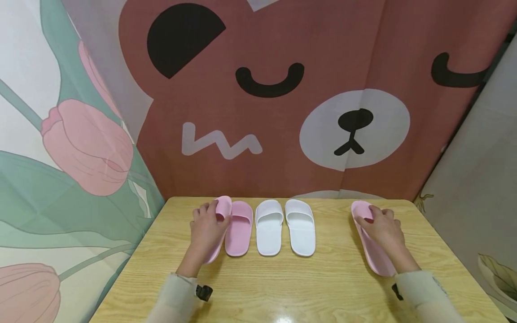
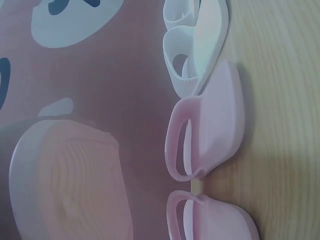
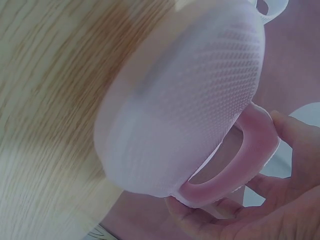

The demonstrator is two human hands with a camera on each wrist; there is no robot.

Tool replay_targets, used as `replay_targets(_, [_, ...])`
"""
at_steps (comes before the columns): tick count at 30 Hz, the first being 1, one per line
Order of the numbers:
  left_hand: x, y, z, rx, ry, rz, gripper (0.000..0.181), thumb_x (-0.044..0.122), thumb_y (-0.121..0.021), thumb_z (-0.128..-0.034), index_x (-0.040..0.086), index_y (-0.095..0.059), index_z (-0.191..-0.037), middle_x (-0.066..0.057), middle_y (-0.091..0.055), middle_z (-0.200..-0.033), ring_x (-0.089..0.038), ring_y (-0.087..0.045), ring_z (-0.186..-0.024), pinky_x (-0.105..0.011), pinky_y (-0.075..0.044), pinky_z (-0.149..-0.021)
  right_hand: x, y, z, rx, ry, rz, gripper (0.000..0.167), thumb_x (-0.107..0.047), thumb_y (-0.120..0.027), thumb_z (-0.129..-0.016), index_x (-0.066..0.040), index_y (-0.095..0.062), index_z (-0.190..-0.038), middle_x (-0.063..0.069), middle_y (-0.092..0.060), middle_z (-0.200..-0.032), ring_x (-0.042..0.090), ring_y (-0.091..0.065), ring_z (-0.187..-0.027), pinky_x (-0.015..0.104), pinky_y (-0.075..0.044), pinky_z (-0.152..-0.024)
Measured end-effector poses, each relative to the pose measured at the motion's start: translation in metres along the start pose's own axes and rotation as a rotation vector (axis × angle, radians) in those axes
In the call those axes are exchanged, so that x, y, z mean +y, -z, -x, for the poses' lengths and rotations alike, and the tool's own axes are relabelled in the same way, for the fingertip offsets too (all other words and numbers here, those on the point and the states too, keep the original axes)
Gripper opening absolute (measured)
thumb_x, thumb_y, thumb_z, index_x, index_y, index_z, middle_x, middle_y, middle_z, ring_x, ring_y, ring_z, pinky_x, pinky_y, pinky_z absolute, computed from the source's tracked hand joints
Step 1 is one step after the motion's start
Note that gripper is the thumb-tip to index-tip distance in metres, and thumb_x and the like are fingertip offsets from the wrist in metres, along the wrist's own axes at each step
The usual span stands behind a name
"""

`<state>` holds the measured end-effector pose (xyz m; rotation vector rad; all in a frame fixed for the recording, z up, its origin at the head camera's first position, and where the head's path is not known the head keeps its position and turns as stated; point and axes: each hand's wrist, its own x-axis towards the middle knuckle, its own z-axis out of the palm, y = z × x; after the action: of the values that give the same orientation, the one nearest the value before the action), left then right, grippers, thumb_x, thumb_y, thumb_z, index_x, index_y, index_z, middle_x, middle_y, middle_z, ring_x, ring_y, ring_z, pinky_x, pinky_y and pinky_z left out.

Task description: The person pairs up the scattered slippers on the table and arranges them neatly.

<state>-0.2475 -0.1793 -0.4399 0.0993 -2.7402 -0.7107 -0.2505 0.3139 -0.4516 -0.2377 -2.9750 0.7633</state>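
My left hand grips a pink slipper by its strap at the left end of the row. Close beside it, a second pink slipper rests on the table. Two white slippers stand farther right. Apart from these, my right hand holds another pink slipper by the strap. The right wrist view shows the thumb and fingers around that strap. Two pink slippers show in the left wrist view, where a blurred pale rounded form covers the lower left.
The wood-grain table ends at a curtain with a bear face. A tulip-patterned curtain hangs on the left, a pale one on the right. Bare tabletop lies between the white slippers and the right-hand slipper.
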Motion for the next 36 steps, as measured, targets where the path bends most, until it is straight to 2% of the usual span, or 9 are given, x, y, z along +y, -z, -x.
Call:
replay_targets(10, [0.005, -0.003, 0.003, 0.02, -0.021, 0.004, 0.077, 0.048, -0.071, -0.0879, 0.008, -0.047, -0.149, -0.023, -0.048, -0.141, -0.043, -0.038, -0.128, -0.063, -0.039, -0.094, -0.001, -0.004, 0.0, -0.013, -0.001, 0.0, 0.09, -0.063, -0.051, -0.097, 0.0, -0.026, -0.156, 0.044, -0.025, -0.142, 0.068, -0.035, -0.118, 0.073, -0.04, -0.084])
replay_targets(17, [0.01, -0.006, 0.003, 0.026, -0.034, -0.005, 0.076, 0.05, -0.072, -0.0871, 0.01, -0.049, -0.147, -0.022, -0.05, -0.14, -0.042, -0.041, -0.128, -0.064, -0.038, -0.099, -0.005, -0.005, -0.004, -0.019, 0.0, 0.005, 0.091, -0.065, -0.05, -0.096, -0.001, -0.025, -0.157, 0.044, -0.023, -0.144, 0.069, -0.033, -0.12, 0.074, -0.039, -0.085])
replay_targets(25, [0.016, -0.008, 0.003, 0.045, -0.065, -0.021, 0.076, 0.05, -0.071, -0.0869, 0.009, -0.05, -0.147, -0.022, -0.051, -0.139, -0.043, -0.043, -0.125, -0.065, -0.042, -0.092, -0.007, -0.005, -0.006, -0.015, 0.003, 0.007, 0.091, -0.065, -0.05, -0.096, 0.0, -0.027, -0.156, 0.042, -0.025, -0.143, 0.068, -0.034, -0.119, 0.074, -0.039, -0.085])
replay_targets(36, [0.023, -0.012, 0.003, 0.032, -0.062, -0.011, 0.076, 0.05, -0.071, -0.0873, 0.01, -0.049, -0.148, -0.022, -0.05, -0.14, -0.042, -0.041, -0.128, -0.063, -0.042, -0.093, -0.01, -0.005, -0.008, -0.023, 0.021, 0.001, 0.09, -0.063, -0.052, -0.097, 0.001, -0.027, -0.156, 0.043, -0.025, -0.143, 0.067, -0.035, -0.118, 0.073, -0.04, -0.085])
